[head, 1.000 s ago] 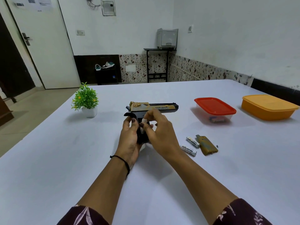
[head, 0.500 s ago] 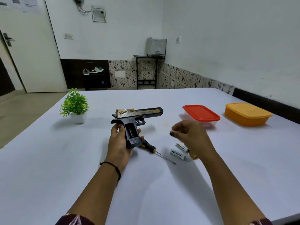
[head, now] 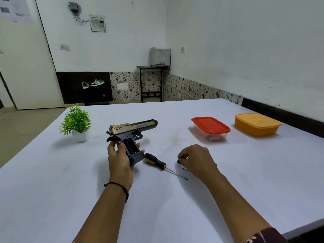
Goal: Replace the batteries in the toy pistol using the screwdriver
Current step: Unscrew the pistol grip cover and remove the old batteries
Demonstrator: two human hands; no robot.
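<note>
The black-and-gold toy pistol [head: 135, 128] stands upright just above the white table [head: 52, 181]. My left hand [head: 119, 161] grips its handle from behind, and the battery compartment [head: 131, 146] faces me, open and dark. To its right lies the screwdriver [head: 155, 159] with a black-and-yellow handle, its shaft pointing right. My right hand [head: 196, 158] hovers low over the table beyond the screwdriver's tip, fingertips pinched together on a small white battery that barely shows. The end of another white battery [head: 185, 167] peeks out under that hand. The hand hides whatever else lies there.
A small potted plant [head: 76, 122] stands to the pistol's left. At the right are a clear box with a red lid [head: 210, 127] and an orange lidded box [head: 256, 124]. The table's right edge runs close behind the orange box.
My right hand left the pistol's handle and moved right and down to the batteries on the table. The compartment now shows empty. The left hand kept its hold.
</note>
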